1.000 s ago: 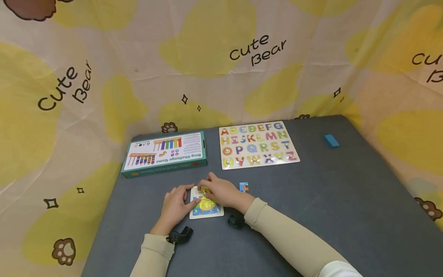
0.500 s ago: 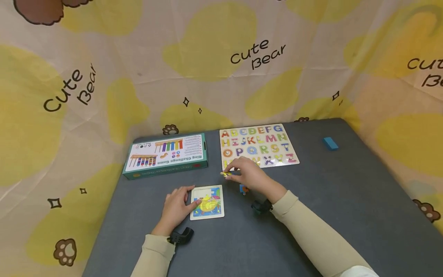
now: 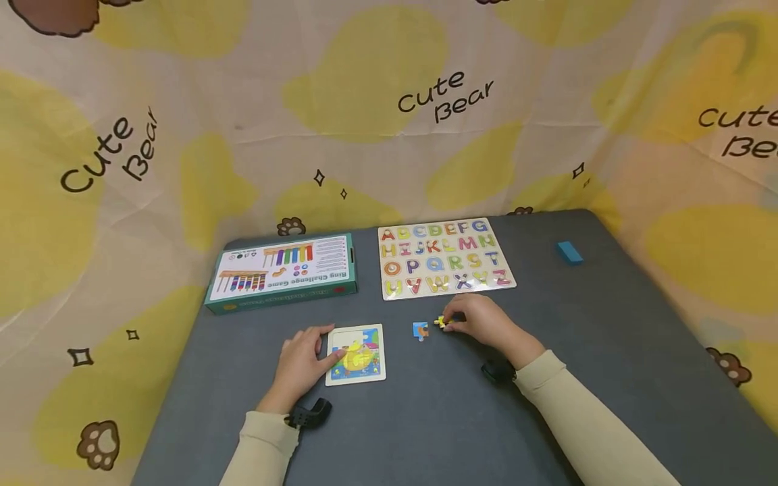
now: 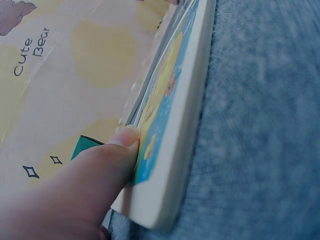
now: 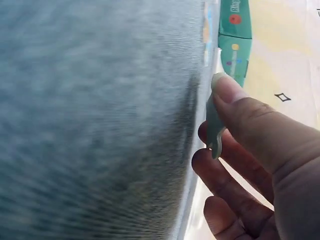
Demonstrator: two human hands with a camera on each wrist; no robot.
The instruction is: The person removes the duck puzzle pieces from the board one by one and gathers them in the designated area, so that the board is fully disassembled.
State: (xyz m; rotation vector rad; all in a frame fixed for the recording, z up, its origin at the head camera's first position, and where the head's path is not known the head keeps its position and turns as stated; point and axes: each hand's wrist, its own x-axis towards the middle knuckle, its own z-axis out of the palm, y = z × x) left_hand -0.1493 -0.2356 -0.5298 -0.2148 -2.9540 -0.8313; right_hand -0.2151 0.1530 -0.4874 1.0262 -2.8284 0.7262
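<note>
A small square duck jigsaw puzzle (image 3: 357, 359) in a pale frame lies on the grey table, with a gap at its upper left. My left hand (image 3: 299, 364) rests at its left side, the thumb (image 4: 112, 155) pressing on its face and the index fingertip at the upper left corner. To the right, my right hand (image 3: 486, 324) pinches a yellow puzzle piece (image 3: 442, 322) between thumb and fingers, close over the table. From the right wrist, this piece (image 5: 215, 120) shows edge-on. A blue and orange puzzle piece (image 3: 420, 330) lies just left of it.
Behind the hands lie a green Ring Challenge Game box (image 3: 282, 273) at left and an alphabet board (image 3: 446, 258) in the middle. A blue block (image 3: 570, 252) sits at far right. A patterned cloth (image 3: 365, 101) hangs along the table's back edge.
My right hand has lifted the yellow piece from the puzzle's upper left and carried it right, past the blue and orange piece. The left hand has stayed on the puzzle.
</note>
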